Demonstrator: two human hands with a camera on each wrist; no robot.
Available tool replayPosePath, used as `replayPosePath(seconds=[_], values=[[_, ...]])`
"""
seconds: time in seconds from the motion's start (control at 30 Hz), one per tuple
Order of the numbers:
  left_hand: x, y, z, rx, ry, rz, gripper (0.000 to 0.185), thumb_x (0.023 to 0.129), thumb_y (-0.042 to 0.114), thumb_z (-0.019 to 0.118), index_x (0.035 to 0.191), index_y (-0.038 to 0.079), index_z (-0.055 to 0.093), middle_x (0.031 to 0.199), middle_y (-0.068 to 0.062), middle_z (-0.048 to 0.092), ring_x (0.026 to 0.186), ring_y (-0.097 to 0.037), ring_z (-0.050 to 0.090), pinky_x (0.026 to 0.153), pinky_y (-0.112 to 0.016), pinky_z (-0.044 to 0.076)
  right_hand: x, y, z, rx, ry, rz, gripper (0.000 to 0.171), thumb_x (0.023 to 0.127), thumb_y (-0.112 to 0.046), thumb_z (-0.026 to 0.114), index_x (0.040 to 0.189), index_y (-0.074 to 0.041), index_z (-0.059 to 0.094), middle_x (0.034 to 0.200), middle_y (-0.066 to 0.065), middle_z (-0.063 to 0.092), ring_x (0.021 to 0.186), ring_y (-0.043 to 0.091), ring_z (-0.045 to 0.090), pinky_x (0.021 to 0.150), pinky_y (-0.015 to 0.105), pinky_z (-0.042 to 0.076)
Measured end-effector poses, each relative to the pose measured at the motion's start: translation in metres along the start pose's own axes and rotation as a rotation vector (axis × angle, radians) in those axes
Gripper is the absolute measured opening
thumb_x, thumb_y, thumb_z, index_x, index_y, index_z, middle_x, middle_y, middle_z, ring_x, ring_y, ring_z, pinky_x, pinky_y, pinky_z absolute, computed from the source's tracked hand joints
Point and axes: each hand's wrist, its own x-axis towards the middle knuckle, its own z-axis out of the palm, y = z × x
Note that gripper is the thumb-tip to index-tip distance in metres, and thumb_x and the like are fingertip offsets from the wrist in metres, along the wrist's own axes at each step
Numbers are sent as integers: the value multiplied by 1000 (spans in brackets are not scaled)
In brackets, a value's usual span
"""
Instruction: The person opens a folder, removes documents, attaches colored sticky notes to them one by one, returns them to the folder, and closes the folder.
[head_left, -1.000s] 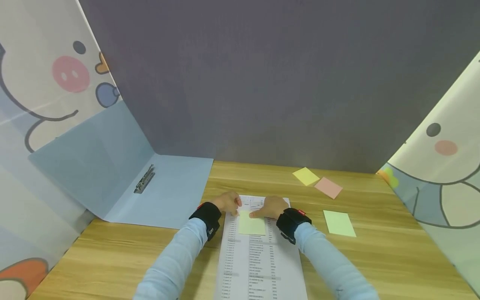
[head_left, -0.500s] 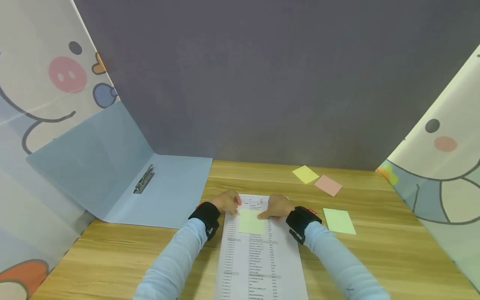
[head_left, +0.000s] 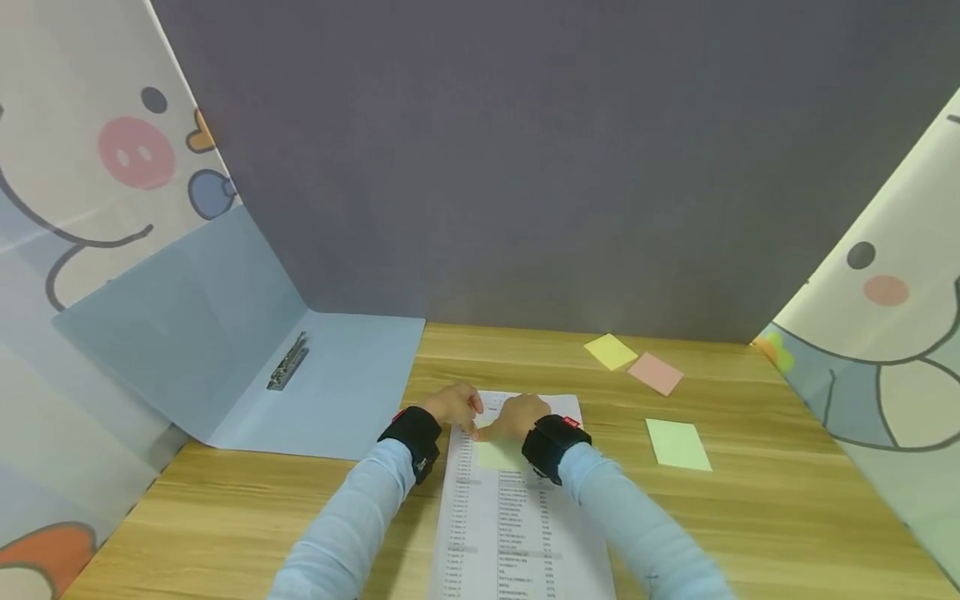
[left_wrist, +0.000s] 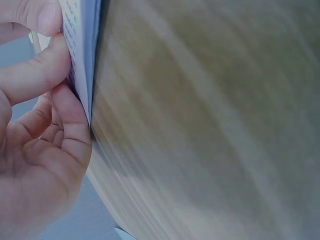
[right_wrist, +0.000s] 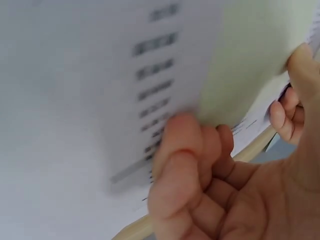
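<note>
Right hand hiding part of the green sticky note
On the printed sheet, small print is blurring beyond reading, while the sheet's near end is running past the head view's bottom edge.

From well above, my head camera looks forward and down at the printed sheet; my 2 wrist cameras sit close, the left along its left edge, the right low across its face. All 3 share its far part.
</note>
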Motion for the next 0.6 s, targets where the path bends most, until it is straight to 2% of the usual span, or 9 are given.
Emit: replayPosePath(seconds=[0.23, 0.47, 0.6], values=[[2, -3, 2, -17, 9, 9, 32, 62, -8, 76, 86, 3, 59, 80, -2, 48, 75, -17, 46, 63, -24, 40, -8, -3, -5, 42, 0, 2, 84, 59, -77, 62, 97, -2, 67, 74, 8, 52, 70, 23, 49, 55, 31, 38], [4, -4, 3, -19, 6, 20, 27, 66, -9, 71, 86, 4, 59, 82, -3, 48, 77, -17, 47, 66, -25, 42, -8, 13, -3, 83, 26, -1, 74, 60, -71, 66, 92, -4, 65, 68, 4, 50, 64, 20, 49, 52, 29, 34], [3, -3, 2, -18, 17, 12, 26, 68, -9, 71, 87, 4, 59, 84, -4, 49, 78, -19, 47, 69, -27, 43, -10, 22, -7, 125, 11, 20, 69, 60, -68, 69, 88, -5, 62, 63, 4, 49, 57, 19, 49, 47, 27, 33]])
